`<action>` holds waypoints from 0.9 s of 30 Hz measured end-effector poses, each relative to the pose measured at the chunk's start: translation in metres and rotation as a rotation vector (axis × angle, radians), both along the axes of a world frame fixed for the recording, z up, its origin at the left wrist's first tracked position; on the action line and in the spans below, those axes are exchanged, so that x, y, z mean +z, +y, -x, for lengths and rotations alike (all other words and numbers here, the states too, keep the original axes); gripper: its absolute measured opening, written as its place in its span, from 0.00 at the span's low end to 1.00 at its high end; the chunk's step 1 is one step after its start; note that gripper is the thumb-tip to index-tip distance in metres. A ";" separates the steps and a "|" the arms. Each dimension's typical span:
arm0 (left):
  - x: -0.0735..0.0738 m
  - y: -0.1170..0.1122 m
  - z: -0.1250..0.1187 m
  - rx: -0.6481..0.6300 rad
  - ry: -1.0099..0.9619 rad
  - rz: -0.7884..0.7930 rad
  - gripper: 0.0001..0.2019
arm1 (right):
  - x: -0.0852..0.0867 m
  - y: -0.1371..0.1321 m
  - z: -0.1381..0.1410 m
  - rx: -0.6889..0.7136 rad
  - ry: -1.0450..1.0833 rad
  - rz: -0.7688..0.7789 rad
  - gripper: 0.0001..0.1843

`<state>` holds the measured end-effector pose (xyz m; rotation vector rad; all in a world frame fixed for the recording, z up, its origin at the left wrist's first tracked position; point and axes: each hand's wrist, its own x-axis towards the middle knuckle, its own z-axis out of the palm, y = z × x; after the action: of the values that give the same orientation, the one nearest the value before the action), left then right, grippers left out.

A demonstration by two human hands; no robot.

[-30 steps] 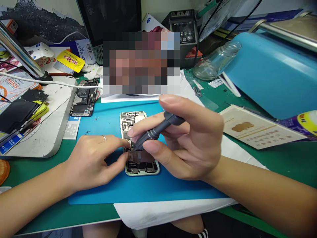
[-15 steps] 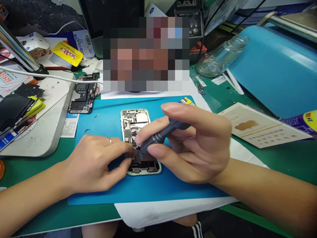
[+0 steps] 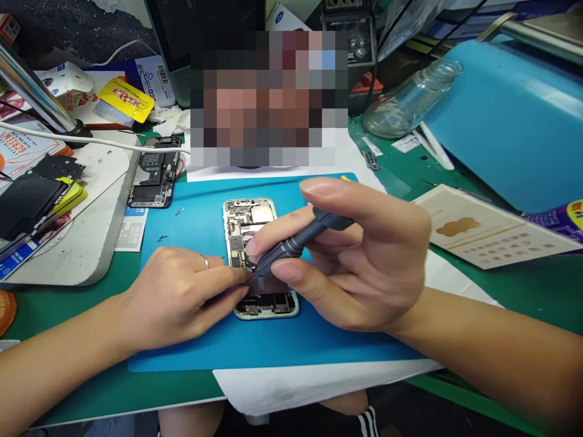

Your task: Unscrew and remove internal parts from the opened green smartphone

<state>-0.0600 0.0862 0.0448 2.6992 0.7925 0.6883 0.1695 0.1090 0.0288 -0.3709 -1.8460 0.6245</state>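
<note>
An opened phone (image 3: pixel 262 213) with bare inner parts and a pale green frame lies on a blue mat (image 3: pixel 182 358). My right hand (image 3: pixel 368 261) grips a dark grey screwdriver (image 3: pixel 296 243), slanted down to the left over the phone. My left hand (image 3: pixel 182 297), with a ring on one finger, is closed in a pinch at the screwdriver's tip, above the phone's lower left part. Whatever sits between those fingertips is too small to make out. The fingers and screwdriver cover the phone's middle.
Tiny dark screws (image 3: pixel 161 238) lie on the mat's left side. Behind them is another opened phone (image 3: pixel 155 173), beside a white machine (image 3: pixel 98 243) with parts on top. A glass jar (image 3: pixel 405 103) lies tilted at the back right; a cream card (image 3: pixel 473 227) stands at right.
My left thumb and index finger have closed together and moved slightly right, up to the screwdriver's tip. The right hand keeps its hold almost unmoved. The view has shifted slightly.
</note>
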 end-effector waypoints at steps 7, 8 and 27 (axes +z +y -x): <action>0.001 0.000 0.000 -0.007 0.008 0.008 0.06 | -0.001 0.002 0.001 0.020 0.046 -0.042 0.32; 0.001 0.000 0.000 -0.008 0.004 0.012 0.06 | -0.001 0.002 0.001 0.018 0.033 -0.043 0.32; 0.003 0.000 -0.001 0.010 0.009 0.016 0.05 | -0.001 0.004 0.001 0.112 0.018 -0.059 0.35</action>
<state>-0.0591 0.0866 0.0482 2.6872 0.8109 0.6699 0.1683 0.1130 0.0274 -0.2233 -1.8731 0.6458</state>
